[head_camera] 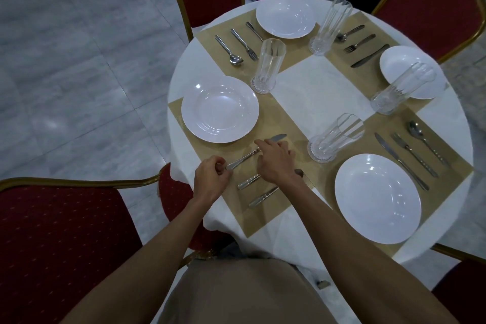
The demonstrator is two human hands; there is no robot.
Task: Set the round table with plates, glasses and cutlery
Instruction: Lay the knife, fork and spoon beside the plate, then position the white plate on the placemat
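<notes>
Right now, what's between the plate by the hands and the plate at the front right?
In the head view, between the left plate and the near plate lie the knife, the right hand over the cutlery, and a tall glass.

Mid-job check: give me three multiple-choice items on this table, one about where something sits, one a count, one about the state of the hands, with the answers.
1. Where does the knife that the hands are handling lie?
A. On the placemat right of the near-left plate
B. Inside a glass
C. On the floor

2. How many white plates are on the table?
A. Two
B. Four
C. Six

3. What is the left hand doing?
A. Lifting a glass
B. Resting on a chair
C. Pinching the knife's handle end

Answers:
1 A: the knife lies on the tan placemat beside the near-left plate.
2 B: besides that plate there are three more, the near-right plate, the far plate and the right plate.
3 C: the left hand has its fingertips closed on the handle end, while the right hand rests over the cutlery.
</notes>
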